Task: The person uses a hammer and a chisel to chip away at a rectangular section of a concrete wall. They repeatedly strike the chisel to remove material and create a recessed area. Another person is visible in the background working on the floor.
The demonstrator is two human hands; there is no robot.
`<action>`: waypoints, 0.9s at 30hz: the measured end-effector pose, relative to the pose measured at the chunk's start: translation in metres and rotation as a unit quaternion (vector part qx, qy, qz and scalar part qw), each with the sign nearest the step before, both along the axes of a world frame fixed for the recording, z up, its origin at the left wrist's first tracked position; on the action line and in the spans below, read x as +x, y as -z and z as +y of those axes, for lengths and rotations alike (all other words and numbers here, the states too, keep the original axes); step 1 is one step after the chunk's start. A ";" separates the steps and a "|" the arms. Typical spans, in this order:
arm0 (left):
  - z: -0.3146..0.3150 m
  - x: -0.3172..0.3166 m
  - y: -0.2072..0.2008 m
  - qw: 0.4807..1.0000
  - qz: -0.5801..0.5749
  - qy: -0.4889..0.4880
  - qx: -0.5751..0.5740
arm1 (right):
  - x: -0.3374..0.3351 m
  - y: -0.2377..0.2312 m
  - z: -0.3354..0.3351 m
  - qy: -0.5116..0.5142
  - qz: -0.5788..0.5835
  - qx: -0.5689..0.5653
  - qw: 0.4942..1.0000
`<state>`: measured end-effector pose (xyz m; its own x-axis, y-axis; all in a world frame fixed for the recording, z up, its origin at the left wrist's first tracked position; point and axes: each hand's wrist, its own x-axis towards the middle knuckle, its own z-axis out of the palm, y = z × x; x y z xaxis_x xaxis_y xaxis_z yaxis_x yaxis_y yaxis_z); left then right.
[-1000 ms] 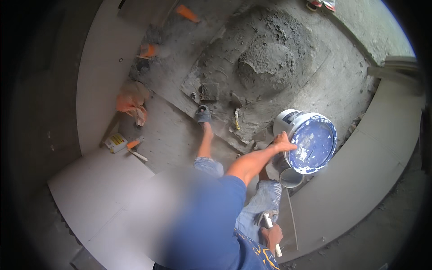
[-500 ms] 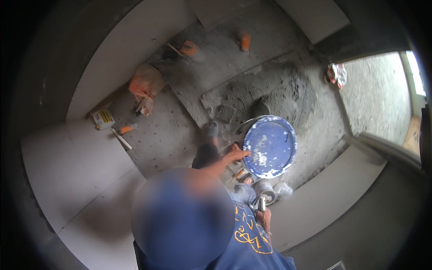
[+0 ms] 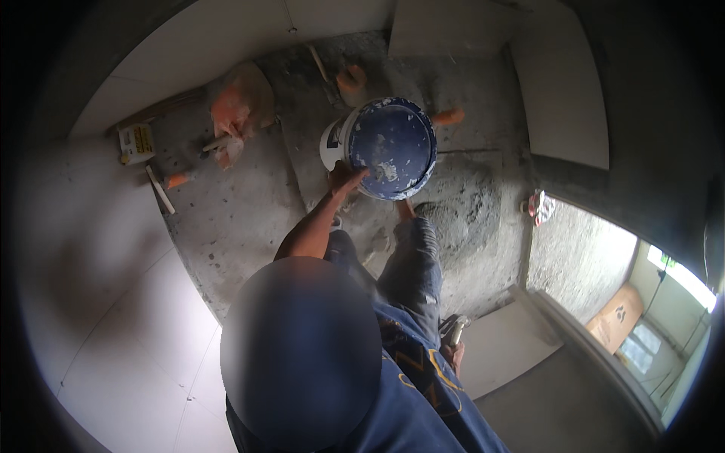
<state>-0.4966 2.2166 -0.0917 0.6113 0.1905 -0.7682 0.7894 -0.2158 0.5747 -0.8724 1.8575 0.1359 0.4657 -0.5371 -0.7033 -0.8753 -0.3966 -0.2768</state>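
A white bucket [image 3: 333,145] with a round blue top, flecked with white, is out in front of me. My left hand [image 3: 347,179] is closed on its near left edge, with the arm stretched forward. Down by my right side, my right hand [image 3: 454,356] is wrapped round a metallic tool [image 3: 453,328] with a pale handle. Its exact kind is too small and partly hidden to tell. My trousered leg [image 3: 414,264] reaches forward below the bucket. A blurred patch covers the lower middle of the view.
Wet grey mortar [image 3: 464,215] lies right of the bucket. An orange plastic bag [image 3: 238,113], a yellow-and-white container [image 3: 136,143] and a pale stick [image 3: 160,190] are at left. Orange objects [image 3: 449,117] lie beyond. Large boards [image 3: 559,90] lean at the walls; a doorway edge [image 3: 596,362] stands at right.
The bucket has moved forward and left with my left hand on it. My leg now shows below it. The view has shifted, and the tool stays in my right hand.
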 end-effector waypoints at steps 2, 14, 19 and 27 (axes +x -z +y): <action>0.019 0.013 -0.001 0.998 0.012 -0.009 -0.064 | -0.024 0.019 -0.015 0.036 0.000 0.085 0.996; -0.003 0.039 0.073 0.928 0.281 -0.170 0.179 | 0.318 0.071 -0.194 0.095 -0.040 0.178 0.979; 0.063 -0.034 0.058 0.890 0.045 0.408 0.199 | 0.508 0.028 -0.104 -0.034 0.117 0.298 0.947; 0.101 -0.076 -0.169 0.932 0.160 -0.034 0.323 | 0.581 0.031 0.036 -0.521 -0.018 0.218 0.825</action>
<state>-0.5724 2.3181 0.0773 0.3401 0.7063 -0.6208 0.9227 -0.3781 0.0754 -0.2911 1.8933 0.1045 0.5395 0.4686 -0.6995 -0.1096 -0.7846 -0.6102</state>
